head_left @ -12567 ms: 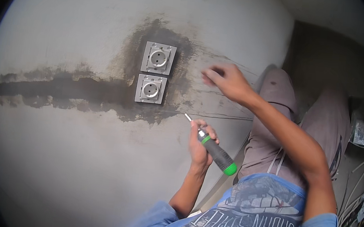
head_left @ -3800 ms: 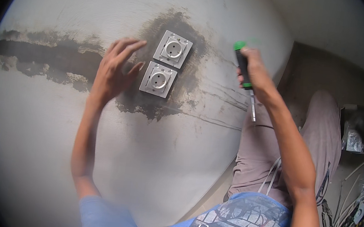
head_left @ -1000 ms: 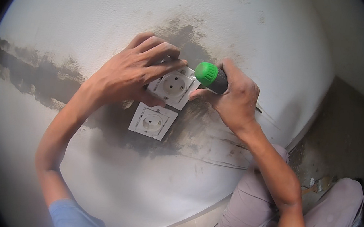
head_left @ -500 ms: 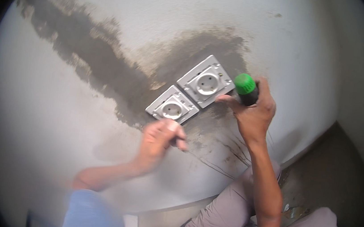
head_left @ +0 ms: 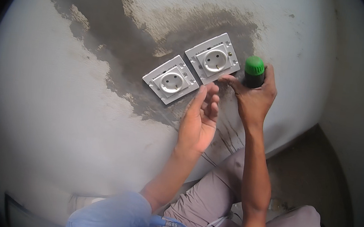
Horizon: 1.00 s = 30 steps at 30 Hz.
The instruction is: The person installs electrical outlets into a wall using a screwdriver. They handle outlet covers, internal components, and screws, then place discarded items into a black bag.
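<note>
Two white socket frames sit side by side in a grey patch of fresh plaster on the wall: one socket (head_left: 171,79) to the left, the other socket (head_left: 212,58) up and to the right. My right hand (head_left: 252,98) grips a screwdriver with a black handle and green cap (head_left: 254,71), held end-on against the wall just right of the upper socket. My left hand (head_left: 200,119) is flat with fingers together, its fingertips touching the wall beside the lower corner of the sockets. It holds nothing.
A dark band of plaster (head_left: 95,14) runs up to the left across the pale wall. Thin scratch lines (head_left: 229,134) run below the sockets. My knees in grey trousers (head_left: 226,195) are below, with a white cable (head_left: 211,226) across them.
My left hand has opened from a loose fist and risen to the sockets' lower edge. The right hand with the screwdriver stays by the upper socket. The camera has moved closer.
</note>
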Motion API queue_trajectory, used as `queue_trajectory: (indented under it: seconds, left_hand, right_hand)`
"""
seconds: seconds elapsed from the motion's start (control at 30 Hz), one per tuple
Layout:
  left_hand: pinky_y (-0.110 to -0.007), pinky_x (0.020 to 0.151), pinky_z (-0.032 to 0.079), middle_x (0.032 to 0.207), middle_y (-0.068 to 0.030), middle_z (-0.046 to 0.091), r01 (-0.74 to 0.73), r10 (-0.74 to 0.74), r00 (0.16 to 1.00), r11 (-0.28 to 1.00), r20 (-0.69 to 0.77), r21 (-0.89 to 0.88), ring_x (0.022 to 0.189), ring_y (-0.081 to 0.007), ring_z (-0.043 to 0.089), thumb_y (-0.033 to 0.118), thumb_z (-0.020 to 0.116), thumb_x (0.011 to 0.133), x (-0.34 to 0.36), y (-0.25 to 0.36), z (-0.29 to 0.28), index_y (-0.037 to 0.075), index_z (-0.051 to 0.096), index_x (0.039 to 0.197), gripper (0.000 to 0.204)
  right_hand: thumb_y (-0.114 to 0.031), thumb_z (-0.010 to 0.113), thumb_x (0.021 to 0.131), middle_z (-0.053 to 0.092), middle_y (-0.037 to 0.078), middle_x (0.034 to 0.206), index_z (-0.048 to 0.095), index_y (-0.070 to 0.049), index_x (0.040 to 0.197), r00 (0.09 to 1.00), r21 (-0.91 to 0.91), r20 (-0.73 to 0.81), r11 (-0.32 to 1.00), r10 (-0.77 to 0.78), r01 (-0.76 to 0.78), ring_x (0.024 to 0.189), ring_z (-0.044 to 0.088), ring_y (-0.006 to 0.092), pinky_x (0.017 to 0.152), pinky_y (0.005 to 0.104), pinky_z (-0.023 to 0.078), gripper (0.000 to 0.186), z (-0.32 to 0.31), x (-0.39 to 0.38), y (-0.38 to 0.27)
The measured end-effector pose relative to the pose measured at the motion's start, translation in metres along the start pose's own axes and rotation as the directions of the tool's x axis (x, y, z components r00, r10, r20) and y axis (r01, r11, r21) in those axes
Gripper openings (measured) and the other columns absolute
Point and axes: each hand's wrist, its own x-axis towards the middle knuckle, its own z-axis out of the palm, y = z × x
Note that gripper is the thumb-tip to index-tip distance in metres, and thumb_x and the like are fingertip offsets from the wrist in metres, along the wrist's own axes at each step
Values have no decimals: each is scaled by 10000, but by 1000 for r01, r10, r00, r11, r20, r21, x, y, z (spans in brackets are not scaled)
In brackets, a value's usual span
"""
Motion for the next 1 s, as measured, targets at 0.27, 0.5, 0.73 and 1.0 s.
queue_trajectory:
  seconds: [0.27, 0.5, 0.73, 1.0]
  left_hand:
    - [-194, 835, 564, 1073, -96, 663, -169, 176, 978, 983, -107, 70, 967, -106, 653, 127, 621, 970, 2, -12, 16, -37, 603, 1140, 237]
    - [-215, 827, 568, 1044, -83, 679, -166, 171, 976, 985, -134, 44, 947, -129, 669, 218, 606, 992, 3, -17, 15, -31, 625, 1127, 284]
    - [-214, 819, 559, 1041, -67, 665, -59, 62, 990, 998, -126, 24, 935, -114, 646, 298, 621, 984, 3, -12, 13, -22, 617, 1137, 354]
    - [-197, 834, 596, 1068, -120, 650, -255, 244, 958, 965, -148, -57, 993, -142, 662, 98, 620, 965, 8, -23, 17, -59, 568, 1104, 216]
  right_hand:
    - [-276, 965, 561, 618, 45, 726, 560, -46, 876, 999, -41, 35, 999, -7, 8, 645, 542, 166, 622, 336, 482, 562, -3, 3, -2]
    - [-264, 965, 558, 624, 43, 732, 577, -44, 868, 997, -44, 66, 998, -38, 41, 643, 545, 157, 622, 328, 483, 543, -4, 8, -5]
    - [-304, 965, 549, 635, 43, 729, 595, -51, 867, 995, -48, 72, 996, -75, 79, 641, 575, 154, 618, 323, 486, 549, -7, 11, -5]
    - [-418, 930, 578, 600, 67, 675, 572, -65, 821, 979, -73, 112, 981, -171, 180, 591, 568, 211, 572, 340, 465, 559, -10, 11, 8]
